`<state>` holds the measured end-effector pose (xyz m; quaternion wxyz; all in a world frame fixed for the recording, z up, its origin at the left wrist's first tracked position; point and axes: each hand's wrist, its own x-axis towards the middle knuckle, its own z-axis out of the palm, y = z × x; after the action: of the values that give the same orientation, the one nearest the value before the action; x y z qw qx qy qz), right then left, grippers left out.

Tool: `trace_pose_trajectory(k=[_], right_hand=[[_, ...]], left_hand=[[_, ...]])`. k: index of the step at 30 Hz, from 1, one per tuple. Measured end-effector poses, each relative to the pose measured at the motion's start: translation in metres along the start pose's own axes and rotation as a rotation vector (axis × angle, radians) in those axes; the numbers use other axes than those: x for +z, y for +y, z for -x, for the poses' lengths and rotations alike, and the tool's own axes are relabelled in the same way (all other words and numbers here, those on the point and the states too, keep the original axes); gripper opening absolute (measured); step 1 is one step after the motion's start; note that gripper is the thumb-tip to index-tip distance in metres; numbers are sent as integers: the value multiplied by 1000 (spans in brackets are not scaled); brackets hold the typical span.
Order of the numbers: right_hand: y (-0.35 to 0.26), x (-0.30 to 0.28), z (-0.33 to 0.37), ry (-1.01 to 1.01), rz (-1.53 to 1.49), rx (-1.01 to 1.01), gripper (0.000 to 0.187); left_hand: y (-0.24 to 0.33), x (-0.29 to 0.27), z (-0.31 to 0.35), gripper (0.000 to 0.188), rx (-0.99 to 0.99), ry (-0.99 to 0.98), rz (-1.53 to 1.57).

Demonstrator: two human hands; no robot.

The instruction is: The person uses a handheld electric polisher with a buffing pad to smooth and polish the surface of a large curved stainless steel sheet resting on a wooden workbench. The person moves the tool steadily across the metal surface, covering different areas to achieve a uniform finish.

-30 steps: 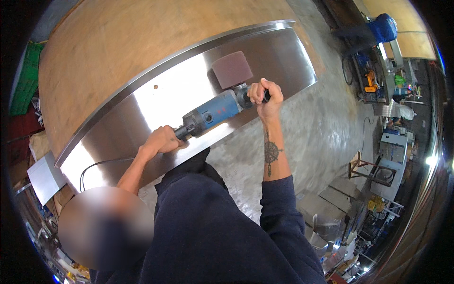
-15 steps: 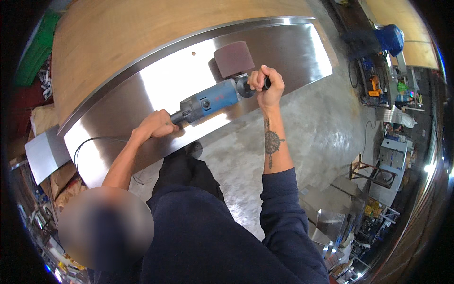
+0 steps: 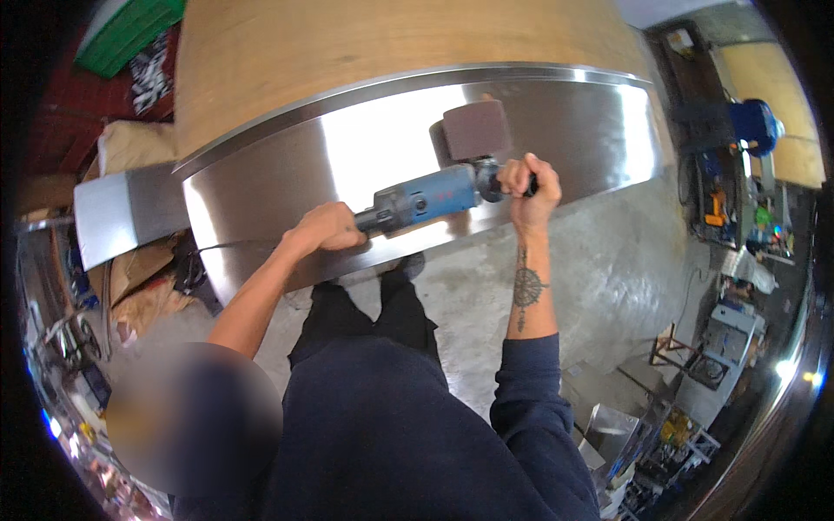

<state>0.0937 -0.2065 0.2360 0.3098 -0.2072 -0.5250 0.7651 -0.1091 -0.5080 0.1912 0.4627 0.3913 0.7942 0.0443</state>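
A blue and black handheld power sander (image 3: 434,196) lies across the near half of a long, shiny metal sheet (image 3: 261,204). My left hand (image 3: 327,227) is closed round its black rear grip, where the cord comes out. At the other end, my right hand (image 3: 532,187) wraps a black side handle next to the tool's head. From that head a wide reddish-brown abrasive drum (image 3: 476,130) points away from me, over the sheet. Whether the drum touches the metal or is spinning, I cannot tell.
Under the sheet is a wooden-topped table (image 3: 400,39). At the left stand a smaller metal panel (image 3: 106,213), brown paper and a green crate (image 3: 130,35). On the right is a bench with a blue machine (image 3: 754,128) and tools. The cord (image 3: 228,246) trails left.
The whole view has shifted, so sheet, sander and both hands appear farther right and lower. Both hands keep their grip on the sander. Any small slide along the sheet is hard to judge.
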Motion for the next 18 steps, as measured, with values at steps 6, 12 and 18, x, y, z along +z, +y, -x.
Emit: trace_pose_trajectory(k=[6, 12, 18], right_hand=[[3, 62, 39, -19, -12, -27, 52], [11, 126, 83, -22, -40, -36, 52], [17, 171, 112, -38, 4, -47, 51]], left_hand=[[-37, -14, 65, 43, -13, 48, 32], [-91, -17, 120, 42, 24, 70, 28], [-131, -4, 153, 44, -1, 56, 38]])
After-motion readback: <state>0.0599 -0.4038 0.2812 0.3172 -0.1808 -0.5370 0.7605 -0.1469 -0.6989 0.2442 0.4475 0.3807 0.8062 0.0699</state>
